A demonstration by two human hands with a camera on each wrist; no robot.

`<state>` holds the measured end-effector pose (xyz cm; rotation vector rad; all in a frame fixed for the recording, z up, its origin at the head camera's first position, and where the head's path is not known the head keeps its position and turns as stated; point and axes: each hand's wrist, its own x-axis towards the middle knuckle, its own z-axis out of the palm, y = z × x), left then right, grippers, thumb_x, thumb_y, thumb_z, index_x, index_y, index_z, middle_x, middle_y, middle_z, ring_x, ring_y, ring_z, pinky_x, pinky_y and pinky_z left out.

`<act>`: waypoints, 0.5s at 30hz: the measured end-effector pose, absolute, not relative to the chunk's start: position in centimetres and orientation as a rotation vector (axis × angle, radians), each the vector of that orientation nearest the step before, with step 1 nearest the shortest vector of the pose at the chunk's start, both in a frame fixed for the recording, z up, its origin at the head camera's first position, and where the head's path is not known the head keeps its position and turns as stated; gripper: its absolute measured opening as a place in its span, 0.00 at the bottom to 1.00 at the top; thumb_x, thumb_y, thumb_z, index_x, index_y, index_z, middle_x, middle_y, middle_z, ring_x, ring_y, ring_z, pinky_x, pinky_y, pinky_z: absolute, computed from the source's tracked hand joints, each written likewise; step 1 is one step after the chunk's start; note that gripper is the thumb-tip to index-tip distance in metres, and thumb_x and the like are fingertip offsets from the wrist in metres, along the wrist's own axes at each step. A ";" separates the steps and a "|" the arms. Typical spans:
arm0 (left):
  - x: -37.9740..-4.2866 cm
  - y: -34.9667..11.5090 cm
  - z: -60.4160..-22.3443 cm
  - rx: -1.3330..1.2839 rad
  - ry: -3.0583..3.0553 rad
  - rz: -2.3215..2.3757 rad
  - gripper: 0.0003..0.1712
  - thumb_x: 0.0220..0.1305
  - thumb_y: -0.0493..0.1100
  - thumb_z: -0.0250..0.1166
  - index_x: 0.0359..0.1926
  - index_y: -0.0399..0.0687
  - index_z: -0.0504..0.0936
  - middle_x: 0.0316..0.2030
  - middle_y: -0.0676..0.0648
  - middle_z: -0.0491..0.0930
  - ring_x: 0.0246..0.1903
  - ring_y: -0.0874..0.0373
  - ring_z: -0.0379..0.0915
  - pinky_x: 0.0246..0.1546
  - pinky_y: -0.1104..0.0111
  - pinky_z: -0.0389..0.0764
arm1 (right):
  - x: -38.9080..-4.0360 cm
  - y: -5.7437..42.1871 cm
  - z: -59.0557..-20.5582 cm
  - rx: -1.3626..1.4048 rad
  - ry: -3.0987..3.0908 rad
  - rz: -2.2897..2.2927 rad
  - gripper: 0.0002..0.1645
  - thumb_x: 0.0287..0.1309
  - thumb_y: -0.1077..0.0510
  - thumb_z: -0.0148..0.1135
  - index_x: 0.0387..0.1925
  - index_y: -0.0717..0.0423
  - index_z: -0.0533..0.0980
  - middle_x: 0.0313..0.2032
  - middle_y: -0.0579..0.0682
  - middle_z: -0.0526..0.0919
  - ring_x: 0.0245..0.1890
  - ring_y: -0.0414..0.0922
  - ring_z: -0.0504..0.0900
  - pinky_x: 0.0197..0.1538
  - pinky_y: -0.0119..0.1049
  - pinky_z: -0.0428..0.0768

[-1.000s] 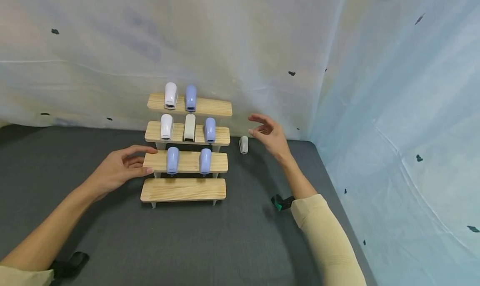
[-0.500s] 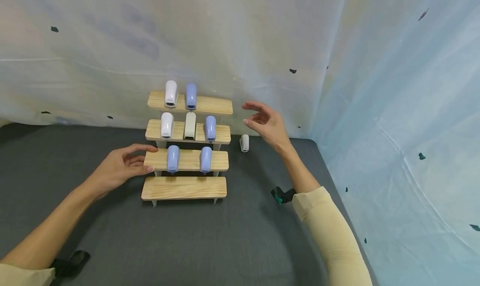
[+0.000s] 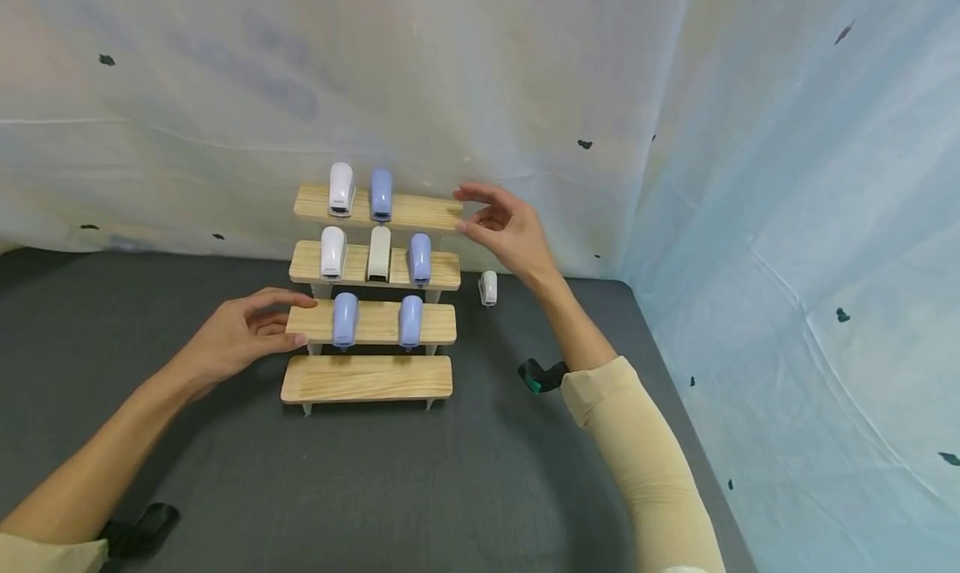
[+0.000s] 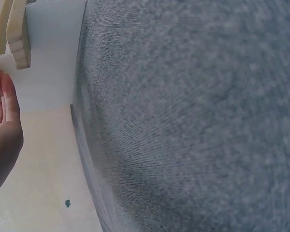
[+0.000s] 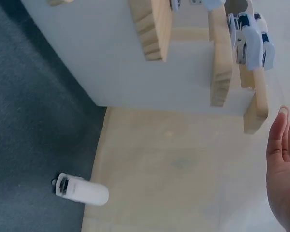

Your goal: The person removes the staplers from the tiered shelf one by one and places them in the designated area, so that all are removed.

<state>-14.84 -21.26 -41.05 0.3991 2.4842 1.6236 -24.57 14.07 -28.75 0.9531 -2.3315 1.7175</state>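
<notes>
The stand (image 3: 367,379) has 4 smooth wooden steps with rounded corners; 7 glossy staplers (image 3: 345,319) sit on the upper 3. The left hand (image 3: 232,339) pinches the left end of the second-lowest step (image 3: 378,329). The right hand (image 3: 506,227), thumb and fingers curved and parted, is just beside the top step (image 3: 423,212). 1 white stapler (image 3: 489,287) rests on dark grey, ribbed cloth (image 3: 375,490), right of the stand. Behind hangs creased, pale sheeting (image 3: 487,81) with dark spots.

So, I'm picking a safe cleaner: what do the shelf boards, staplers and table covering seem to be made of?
Shelf boards: pale wood, smooth-looking, shown by the grain. Staplers: probably hard plastic, glossy, judging by bright highlights. Table covering: apparently matt fabric, from its fine ribbed texture.
</notes>
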 end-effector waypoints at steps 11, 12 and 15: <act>-14.8 -21.2 -40.9 0.384 2.451 1.643 0.32 0.63 0.46 0.72 0.65 0.44 0.72 0.63 0.37 0.70 0.47 0.71 0.77 0.41 0.75 0.80 | -24.9 12.3 -28.0 0.965 -2.380 1.762 0.28 0.59 0.71 0.66 0.62 0.71 0.71 0.56 0.67 0.78 0.41 0.57 0.81 0.46 0.38 0.81; -14.9 -21.1 -41.0 0.392 2.455 1.643 0.31 0.63 0.46 0.71 0.65 0.44 0.72 0.64 0.37 0.70 0.47 0.71 0.77 0.41 0.75 0.80 | -24.9 12.2 -27.9 0.963 -2.386 1.766 0.29 0.59 0.71 0.66 0.62 0.71 0.71 0.56 0.67 0.78 0.42 0.57 0.81 0.46 0.38 0.81; -14.9 -21.1 -41.0 0.425 2.478 1.633 0.29 0.64 0.45 0.71 0.64 0.45 0.74 0.64 0.41 0.68 0.48 0.72 0.75 0.42 0.76 0.80 | -24.8 11.8 -27.6 0.959 -2.412 1.772 0.29 0.60 0.70 0.66 0.62 0.69 0.71 0.57 0.66 0.78 0.43 0.56 0.82 0.47 0.39 0.81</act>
